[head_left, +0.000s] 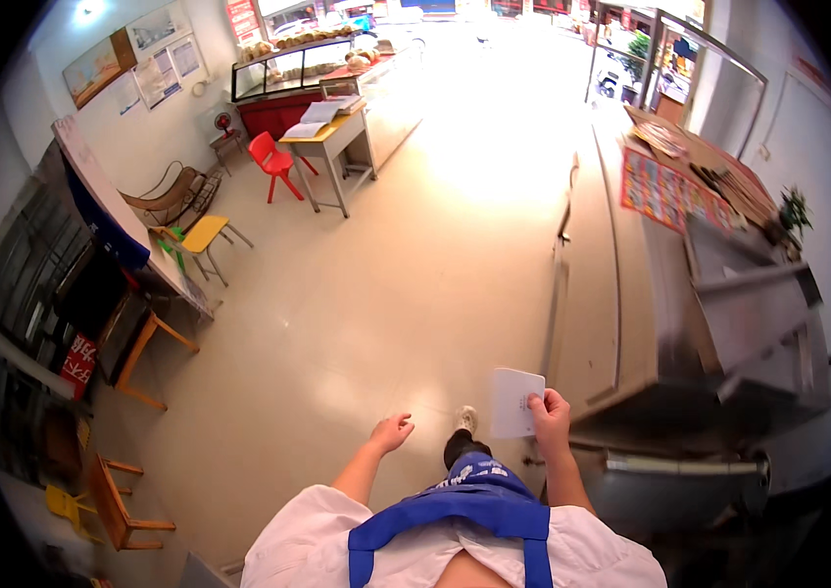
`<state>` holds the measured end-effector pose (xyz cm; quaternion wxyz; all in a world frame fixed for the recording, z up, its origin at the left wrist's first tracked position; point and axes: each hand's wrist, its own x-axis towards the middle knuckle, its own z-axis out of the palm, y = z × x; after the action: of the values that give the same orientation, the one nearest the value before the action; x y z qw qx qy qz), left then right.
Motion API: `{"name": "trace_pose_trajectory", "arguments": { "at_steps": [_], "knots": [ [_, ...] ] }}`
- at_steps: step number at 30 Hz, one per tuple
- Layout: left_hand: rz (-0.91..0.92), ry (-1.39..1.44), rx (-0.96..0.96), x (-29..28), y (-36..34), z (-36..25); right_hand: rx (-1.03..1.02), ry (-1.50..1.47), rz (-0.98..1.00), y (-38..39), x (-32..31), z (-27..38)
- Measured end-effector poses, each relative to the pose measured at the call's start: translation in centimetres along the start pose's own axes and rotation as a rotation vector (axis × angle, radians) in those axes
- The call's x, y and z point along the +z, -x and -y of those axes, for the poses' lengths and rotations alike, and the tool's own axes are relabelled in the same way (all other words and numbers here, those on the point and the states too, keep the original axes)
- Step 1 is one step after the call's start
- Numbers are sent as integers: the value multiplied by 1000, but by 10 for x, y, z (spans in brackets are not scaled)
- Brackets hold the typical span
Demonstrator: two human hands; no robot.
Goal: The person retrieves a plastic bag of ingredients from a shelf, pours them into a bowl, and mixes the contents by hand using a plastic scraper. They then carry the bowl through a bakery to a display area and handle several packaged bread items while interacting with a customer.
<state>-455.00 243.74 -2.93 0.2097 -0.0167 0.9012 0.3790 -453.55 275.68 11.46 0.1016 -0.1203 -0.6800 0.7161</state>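
Note:
In my right hand (552, 414) is a thin white card (511, 404) with rounded corners and faint small print. My thumb lies on its face and the fingers pass behind it, where they are hidden. The card hangs in the air just left of the long metal-topped counter (587, 284), at its near end. My left hand (393, 432) is low over the tiled floor, holding nothing, with its fingers loosely bent and slightly apart. Between the hands shows one of my feet in a pale shoe (466, 419), below my blue apron (479, 472).
Along the right, the counter carries a colourful mat (670, 186) and metal trays (744, 304). To the left stand wooden stools (126, 505), a yellow-topped stool (205, 235) and a slanted board (131, 216). Farther off are a red chair (275, 162), a desk (332, 137) and a glass display case (288, 83).

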Motion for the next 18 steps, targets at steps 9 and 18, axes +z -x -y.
{"name": "trace_pose_trajectory", "arguments": {
  "at_steps": [9,18],
  "knots": [
    [225,-100,-771,-64,-56,181,107,16,88,-324,145,-10],
    [94,206,-983,-160,-244,148,-51,112,619,-561,366,6]
  ]
}}
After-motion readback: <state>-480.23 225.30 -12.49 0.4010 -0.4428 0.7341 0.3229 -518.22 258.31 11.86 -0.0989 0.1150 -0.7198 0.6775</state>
